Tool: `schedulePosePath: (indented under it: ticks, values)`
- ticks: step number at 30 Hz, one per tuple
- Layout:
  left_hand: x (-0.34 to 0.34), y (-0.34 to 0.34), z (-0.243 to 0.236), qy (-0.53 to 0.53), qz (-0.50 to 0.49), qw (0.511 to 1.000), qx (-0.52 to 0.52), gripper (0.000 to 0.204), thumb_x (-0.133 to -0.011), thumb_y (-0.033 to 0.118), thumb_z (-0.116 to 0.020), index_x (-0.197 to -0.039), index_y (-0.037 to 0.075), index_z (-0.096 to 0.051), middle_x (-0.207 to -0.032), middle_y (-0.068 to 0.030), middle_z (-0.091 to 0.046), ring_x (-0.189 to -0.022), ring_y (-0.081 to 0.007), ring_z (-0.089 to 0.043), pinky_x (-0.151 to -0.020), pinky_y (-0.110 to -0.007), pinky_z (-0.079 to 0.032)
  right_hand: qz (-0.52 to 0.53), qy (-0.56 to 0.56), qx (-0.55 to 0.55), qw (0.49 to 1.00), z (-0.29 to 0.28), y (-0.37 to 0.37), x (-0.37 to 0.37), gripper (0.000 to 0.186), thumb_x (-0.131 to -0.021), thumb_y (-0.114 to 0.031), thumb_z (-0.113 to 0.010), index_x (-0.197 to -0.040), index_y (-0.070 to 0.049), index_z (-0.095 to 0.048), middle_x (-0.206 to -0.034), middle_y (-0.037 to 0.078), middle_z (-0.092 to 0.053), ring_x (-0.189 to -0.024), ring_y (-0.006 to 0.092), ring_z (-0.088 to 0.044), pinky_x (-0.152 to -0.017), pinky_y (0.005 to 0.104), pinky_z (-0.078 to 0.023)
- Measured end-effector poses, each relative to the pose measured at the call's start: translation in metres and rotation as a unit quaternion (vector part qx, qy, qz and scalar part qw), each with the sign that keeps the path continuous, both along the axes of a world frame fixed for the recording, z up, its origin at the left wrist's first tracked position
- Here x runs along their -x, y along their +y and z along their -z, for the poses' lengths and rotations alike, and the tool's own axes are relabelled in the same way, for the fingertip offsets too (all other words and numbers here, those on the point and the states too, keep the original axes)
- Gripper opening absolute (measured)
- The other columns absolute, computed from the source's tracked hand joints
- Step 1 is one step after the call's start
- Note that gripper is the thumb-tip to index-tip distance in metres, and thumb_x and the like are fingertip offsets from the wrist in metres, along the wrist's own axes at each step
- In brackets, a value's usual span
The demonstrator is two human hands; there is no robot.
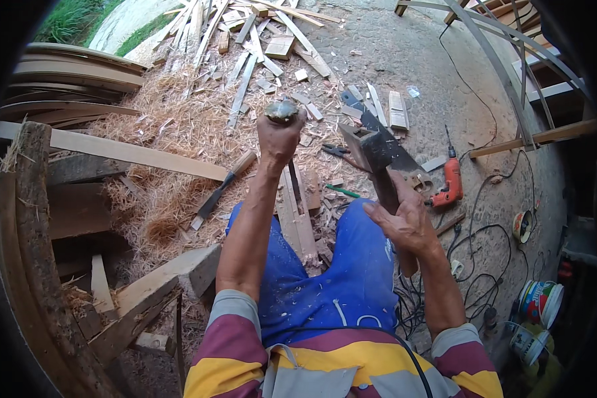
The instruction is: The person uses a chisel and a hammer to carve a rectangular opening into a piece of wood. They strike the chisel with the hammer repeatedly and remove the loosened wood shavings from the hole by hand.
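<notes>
Our left hand (280, 137) grip: clenched on a rounded grey-brown knob (282, 110) | our right hand (404, 222) grip: closed round a dark long-handled hatchet (377, 159) | orange power drill (452, 182) on the floor nearby

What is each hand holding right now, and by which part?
Left hand grips a chisel's worn handle top; blade hidden. Right hand holds the hatchet by its wooden handle, below the head.

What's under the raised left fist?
The left hand grips a round metal-looking knob. Beneath it lie a narrow wood plank, shavings and a chisel. The fingers cover whatever shaft joins the knob.
</notes>
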State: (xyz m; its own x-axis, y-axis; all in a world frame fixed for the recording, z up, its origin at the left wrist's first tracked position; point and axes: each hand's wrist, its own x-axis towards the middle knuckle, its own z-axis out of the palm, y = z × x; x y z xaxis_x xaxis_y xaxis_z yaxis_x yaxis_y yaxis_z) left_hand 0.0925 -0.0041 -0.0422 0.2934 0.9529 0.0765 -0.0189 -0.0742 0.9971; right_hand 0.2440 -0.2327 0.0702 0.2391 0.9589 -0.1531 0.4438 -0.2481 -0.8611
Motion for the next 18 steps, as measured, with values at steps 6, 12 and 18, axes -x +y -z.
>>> schedulePosePath:
  ticks: [6,12,18]
  values:
    - [0.007,-0.014,0.009,-0.011,-0.032,0.996,-0.082,0.023,-0.089,0.007,-0.075,-0.071,0.007,-0.06,-0.058,0.0034,-0.055,-0.048,-0.0052,-0.049,-0.043,-0.024,-0.037,-0.023,0.014,0.012,1.0,-0.009,0.003,0.02,0.06,-0.086,-0.018,-0.073,-0.138,-0.004,-0.049,-0.103,0.019,-0.068,-0.093,0.0281,-0.068,-0.085,0.04,-0.053]
    - [0.004,-0.014,0.014,-0.052,-0.047,0.988,-0.14,0.016,-0.088,0.004,-0.073,-0.076,0.004,-0.063,-0.066,0.004,-0.059,-0.054,-0.0044,-0.051,-0.047,-0.023,-0.038,-0.056,-0.055,-0.043,0.996,-0.018,0.014,0.021,0.053,-0.087,-0.017,-0.072,-0.134,-0.003,-0.051,-0.101,0.023,-0.068,-0.09,0.0346,-0.07,-0.08,0.0413,-0.054]
    - [0.008,-0.013,0.017,-0.021,-0.019,0.998,-0.054,0.009,-0.083,0.003,-0.074,-0.081,0.0,-0.066,-0.076,-0.0006,-0.066,-0.068,-0.0081,-0.06,-0.061,-0.028,-0.049,-0.059,-0.123,-0.192,0.972,-0.076,0.065,0.025,0.042,-0.09,-0.015,-0.069,-0.125,-0.003,-0.049,-0.081,0.019,-0.065,-0.076,0.0338,-0.069,-0.069,0.0438,-0.051]
